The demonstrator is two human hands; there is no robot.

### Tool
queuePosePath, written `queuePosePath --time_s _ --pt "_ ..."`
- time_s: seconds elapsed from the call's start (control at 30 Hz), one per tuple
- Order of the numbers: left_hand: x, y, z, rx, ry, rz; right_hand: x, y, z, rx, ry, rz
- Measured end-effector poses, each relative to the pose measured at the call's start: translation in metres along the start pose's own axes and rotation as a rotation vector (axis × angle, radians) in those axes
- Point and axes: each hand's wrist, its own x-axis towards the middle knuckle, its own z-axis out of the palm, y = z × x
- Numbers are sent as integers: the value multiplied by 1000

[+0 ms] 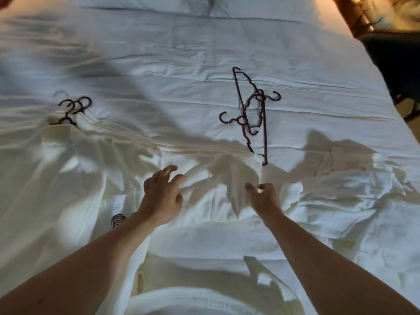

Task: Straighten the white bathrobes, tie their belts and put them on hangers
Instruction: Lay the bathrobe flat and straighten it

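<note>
A white bathrobe (204, 242) lies spread on the bed in front of me, its collar end toward the pillows. My left hand (162, 194) hovers over the robe's upper left part with fingers spread and loosely bent, holding nothing. At the robe's collar edge, my right hand (264, 196) pinches a fold of white fabric. Two dark red empty hangers (252, 114) lie crossed on the sheet just beyond the collar. To the left, several robes on dark hangers (75, 108) lie stacked. Another crumpled robe (354, 192) lies at the right.
The bed sheet (181, 64) stretches to the pillows (145, 3) at the far end. A dark chair (395, 60) and a wooden bedside surface (363, 17) stand past the bed's right edge. A dark logo (118, 219) shows on the left robe.
</note>
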Motion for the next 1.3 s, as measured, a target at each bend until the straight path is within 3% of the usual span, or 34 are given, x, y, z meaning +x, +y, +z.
queuePosePath --time_s 0.17,0.27,0.37,0.47,0.57,0.63,0.73,0.87,1.0,1.1,1.3 --pt "9 28 14 14 -102 64 -18 15 21 -57 -94 -86" --pt "33 64 21 -17 -127 130 -18 28 20 91 -24 -100" --pt "67 109 31 -17 -101 213 -12 41 10 184 -72 -187" --pt "109 144 46 120 -200 236 -2 48 -1 244 -134 -210" --pt "148 158 54 258 -299 214 15 59 -8 274 -84 -204" --pt "162 161 55 275 -239 230 20 63 -8 194 -22 -245" --pt "164 166 63 217 -22 187 30 69 -3 117 -8 -214" --pt "129 149 70 124 5 109 31 75 3 -16 -32 -175" --pt "85 105 47 143 -15 53 8 62 4 -166 134 -190" --pt "53 73 17 122 -27 14 -18 42 7 -265 169 -280" --pt "-38 -8 -53 37 25 -134 -103 2 39 -324 4 -338"
